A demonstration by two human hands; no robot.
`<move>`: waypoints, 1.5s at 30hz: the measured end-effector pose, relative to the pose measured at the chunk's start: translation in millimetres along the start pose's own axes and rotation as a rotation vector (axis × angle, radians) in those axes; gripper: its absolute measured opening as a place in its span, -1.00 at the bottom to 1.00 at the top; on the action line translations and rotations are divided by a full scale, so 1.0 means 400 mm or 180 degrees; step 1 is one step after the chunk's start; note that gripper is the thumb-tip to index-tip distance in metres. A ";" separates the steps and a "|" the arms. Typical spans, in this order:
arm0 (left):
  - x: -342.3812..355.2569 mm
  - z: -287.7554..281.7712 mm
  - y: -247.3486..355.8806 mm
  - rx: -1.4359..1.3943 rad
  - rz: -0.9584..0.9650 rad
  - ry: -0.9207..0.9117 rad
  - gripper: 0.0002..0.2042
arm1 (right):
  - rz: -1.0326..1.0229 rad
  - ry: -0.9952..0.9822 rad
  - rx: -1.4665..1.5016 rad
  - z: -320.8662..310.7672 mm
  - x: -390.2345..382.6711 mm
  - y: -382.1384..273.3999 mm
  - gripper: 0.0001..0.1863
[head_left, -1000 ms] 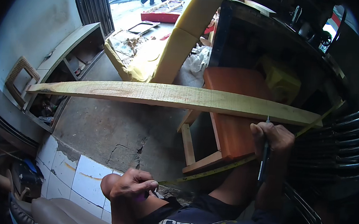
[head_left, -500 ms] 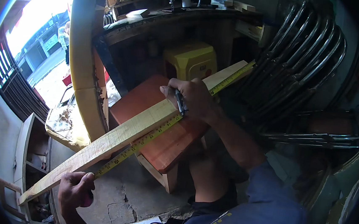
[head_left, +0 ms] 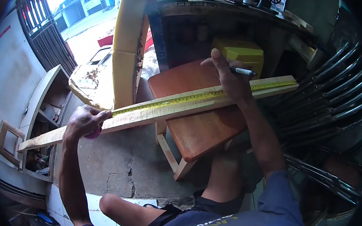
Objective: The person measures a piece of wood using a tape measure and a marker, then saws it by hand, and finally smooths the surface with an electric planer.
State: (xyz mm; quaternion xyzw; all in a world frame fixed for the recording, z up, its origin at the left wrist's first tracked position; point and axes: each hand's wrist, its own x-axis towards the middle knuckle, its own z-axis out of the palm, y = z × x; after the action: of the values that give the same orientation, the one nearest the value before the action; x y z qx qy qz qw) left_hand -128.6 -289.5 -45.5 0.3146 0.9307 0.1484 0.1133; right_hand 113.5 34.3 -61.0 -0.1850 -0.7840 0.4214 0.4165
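A long pale wooden beam (head_left: 146, 116) lies across a reddish-brown wooden stool (head_left: 191, 141), its left end reaching out well past the seat. Along the beam's top runs a yellow tape measure (head_left: 178, 99), stretched from near the far right end to my left hand (head_left: 83, 122). That hand is closed around the tape's pinkish case, which shows only partly under the fingers. Over the beam, above the stool, is my right hand (head_left: 232, 81), with a pen (head_left: 241, 70) held between its fingers and the thumb raised. Part of the tape passes hidden beneath this hand.
Stacked metal-framed chairs (head_left: 340, 91) crowd the right side, close to the beam's far end. A yellow plastic stool (head_left: 241, 54) sits under the workbench (head_left: 223, 10). Upright yellow foam (head_left: 124, 62) stands left of the stool; an open cabinet (head_left: 44, 119) is at the left wall.
The tape has gone from hanging beside the beam to lying on its top. My left hand has moved up with the case, and my right hand has turned, thumb up. The view has shifted left.
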 end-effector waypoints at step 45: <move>0.003 0.036 -0.009 0.0201 -0.0131 -0.0244 -0.45 | -0.0305 -0.1506 -0.0203 0.144 -0.005 0.044 -0.65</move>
State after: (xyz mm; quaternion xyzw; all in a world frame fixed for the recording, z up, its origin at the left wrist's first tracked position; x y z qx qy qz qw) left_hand -127.2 -288.5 -60.3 0.3043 0.9361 0.1045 0.1419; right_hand 67.1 14.0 -93.4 -0.0568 -0.8806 0.4078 0.2347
